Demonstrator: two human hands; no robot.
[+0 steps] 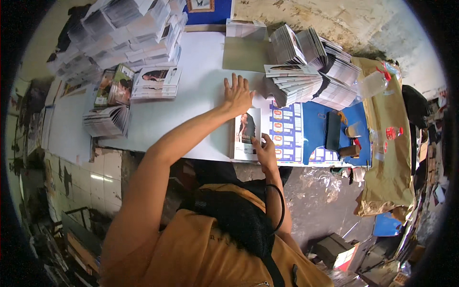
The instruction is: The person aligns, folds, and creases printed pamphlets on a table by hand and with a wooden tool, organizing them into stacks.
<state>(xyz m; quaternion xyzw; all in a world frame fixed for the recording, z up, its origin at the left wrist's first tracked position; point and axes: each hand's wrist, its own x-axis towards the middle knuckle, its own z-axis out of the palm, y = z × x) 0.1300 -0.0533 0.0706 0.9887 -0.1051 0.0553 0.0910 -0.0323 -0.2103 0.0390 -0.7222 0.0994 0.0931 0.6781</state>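
Note:
A small stack of booklets (243,136) lies at the table's near edge in front of me. Its white cover carries a picture of a person with long dark hair. My left hand (236,97) is open, fingers spread, palm down just beyond the stack's far end; whether its heel touches the stack I cannot tell. At the stack's near right side is my right hand (266,150), closed on its edge with a fingertip over the cover. Fanned booklets (296,79) stand in rows to the far right.
A tall pile of folded printed sheets (129,36) rises at the far left. Nearer are booklet stacks (157,82) and a fanned bundle (107,120). On the right lie a blue printed sheet (287,134), a dark oblong case (333,130), a cup (354,129) and plastic bottles (373,84).

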